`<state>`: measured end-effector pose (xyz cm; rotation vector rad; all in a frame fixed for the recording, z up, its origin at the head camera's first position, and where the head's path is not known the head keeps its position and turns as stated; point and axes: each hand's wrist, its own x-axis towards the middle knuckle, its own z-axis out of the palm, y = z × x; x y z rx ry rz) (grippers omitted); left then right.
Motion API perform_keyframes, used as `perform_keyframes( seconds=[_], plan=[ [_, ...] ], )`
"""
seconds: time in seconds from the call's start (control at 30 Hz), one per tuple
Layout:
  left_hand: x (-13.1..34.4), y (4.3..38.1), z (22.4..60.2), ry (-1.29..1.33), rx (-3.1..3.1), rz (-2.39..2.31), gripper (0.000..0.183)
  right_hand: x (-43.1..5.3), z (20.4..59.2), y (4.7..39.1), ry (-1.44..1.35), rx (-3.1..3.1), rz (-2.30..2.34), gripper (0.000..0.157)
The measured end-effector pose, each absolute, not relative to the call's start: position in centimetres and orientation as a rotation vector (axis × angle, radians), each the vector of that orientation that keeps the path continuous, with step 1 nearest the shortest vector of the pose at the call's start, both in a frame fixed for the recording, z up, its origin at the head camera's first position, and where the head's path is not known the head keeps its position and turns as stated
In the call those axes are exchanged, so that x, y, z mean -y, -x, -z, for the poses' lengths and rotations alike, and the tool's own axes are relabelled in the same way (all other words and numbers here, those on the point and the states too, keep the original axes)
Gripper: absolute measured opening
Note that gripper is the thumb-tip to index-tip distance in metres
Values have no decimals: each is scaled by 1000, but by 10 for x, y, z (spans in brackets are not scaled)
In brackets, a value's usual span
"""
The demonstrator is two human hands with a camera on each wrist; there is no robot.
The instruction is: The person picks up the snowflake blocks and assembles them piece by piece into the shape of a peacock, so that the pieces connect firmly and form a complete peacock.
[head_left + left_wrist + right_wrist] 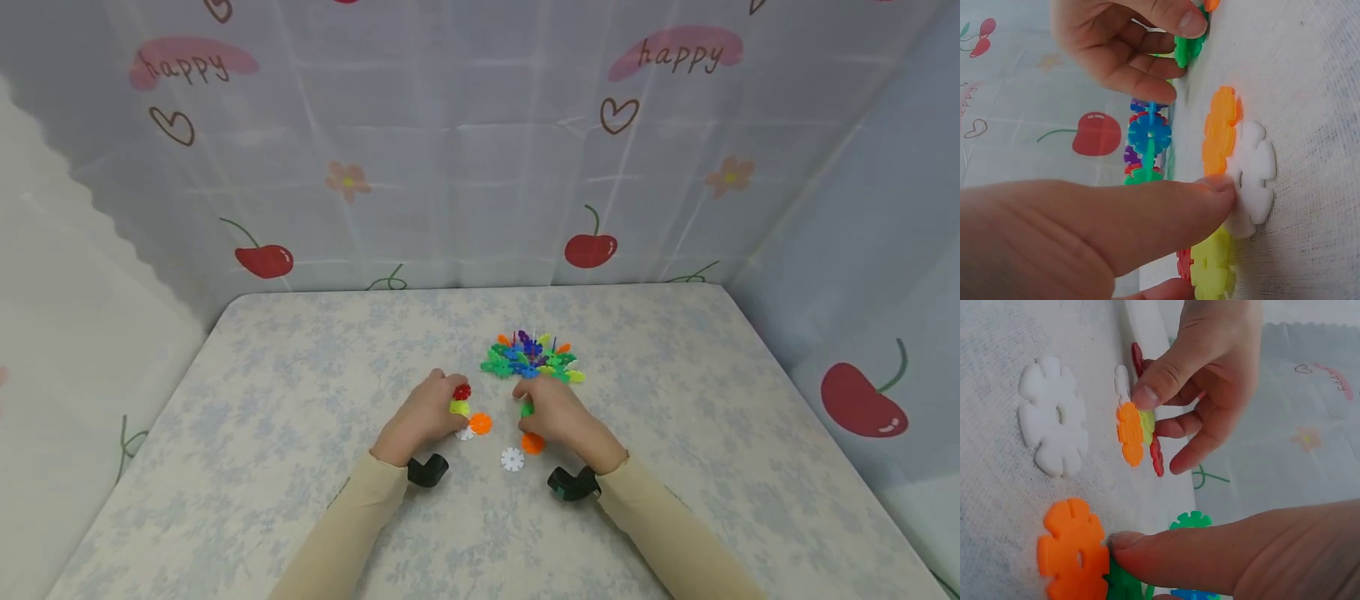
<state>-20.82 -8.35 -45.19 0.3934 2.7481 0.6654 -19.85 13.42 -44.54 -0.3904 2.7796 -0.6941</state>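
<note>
My left hand [423, 417] arches over a few flower-shaped plastic discs on the table. Its thumb touches the white disc [1254, 178] beside an orange disc [1219, 131]. The yellow disc [459, 407] and red disc [462, 392] lie by its fingers. Opposite, my right hand [558, 417] spans a green disc [1188, 50] between spread thumb and fingers. In the right wrist view its thumb tip rests where that green disc meets a second orange disc [1075, 553]. Another white disc [512, 459] lies flat between the hands, nearer the body.
Behind the right hand stands a multicoloured cluster of joined flower discs [528, 357]. A pale patterned cloth covers the table [300, 358]. Curtains [465, 167] printed with cherries hang behind and at the sides. Black wrist devices [573, 483] sit at both cuffs.
</note>
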Motion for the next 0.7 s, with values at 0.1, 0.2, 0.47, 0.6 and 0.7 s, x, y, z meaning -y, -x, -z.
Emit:
perform_keyframes(
  seconds=[0.1, 0.2, 0.47, 0.6, 0.7],
  plan=[
    [85, 208, 451, -379, -2731, -696, 47, -138, 445, 201, 390, -2765, 713, 34],
    [86, 209, 450, -392, -2721, -732, 35, -144, 446, 202, 408, -2785, 744, 26],
    [85, 208, 447, -347, -2647, -1149, 11, -152, 446, 206, 396, -2848, 1069, 18],
    [82, 205, 440, -352, -2523, -1471, 11, -149, 439, 206, 288, -2579, 1535, 20],
    [79, 202, 432, -442, -2473, -1551, 14, -148, 430, 202, 275, -2351, 1781, 23]
  ],
)
